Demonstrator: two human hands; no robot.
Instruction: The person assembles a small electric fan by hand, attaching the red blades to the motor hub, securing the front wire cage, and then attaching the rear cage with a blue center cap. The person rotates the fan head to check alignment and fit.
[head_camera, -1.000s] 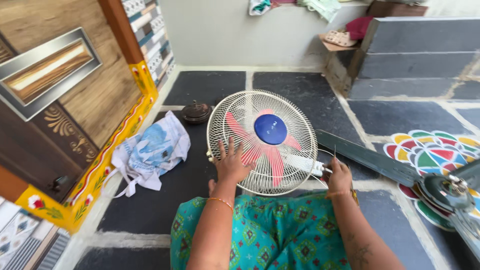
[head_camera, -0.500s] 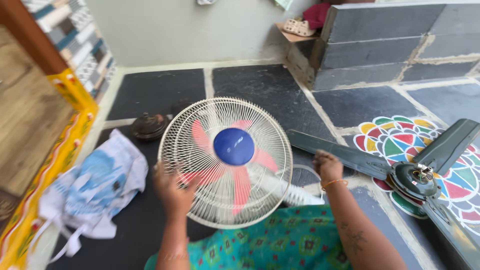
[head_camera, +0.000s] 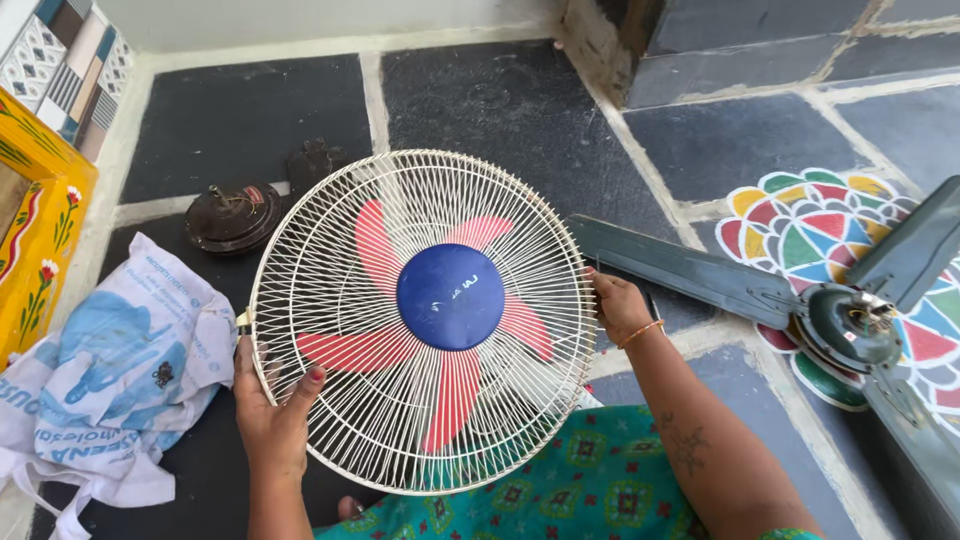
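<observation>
A table fan head (head_camera: 425, 315) with a cream wire guard, red blades and a round blue centre cap faces up in front of me. My left hand (head_camera: 272, 410) grips the guard's lower left rim, thumb over the wires. My right hand (head_camera: 618, 305), with a bangle at the wrist, grips the right rim. The fan's body behind the guard is mostly hidden. My lap in teal patterned cloth (head_camera: 590, 480) lies below it.
A dark ceiling fan (head_camera: 835, 325) with long blades lies on the floor at right, over a painted floral pattern (head_camera: 800, 225). A white and blue cloth bag (head_camera: 105, 365) lies at left. Two dark round metal covers (head_camera: 232, 215) sit behind. Stone steps (head_camera: 760, 50) rise at back right.
The fan head has been lifted and tilted toward me. My right hand moved from the floor near the white stem to the guard's right rim; my left shifted to the lower left rim.
</observation>
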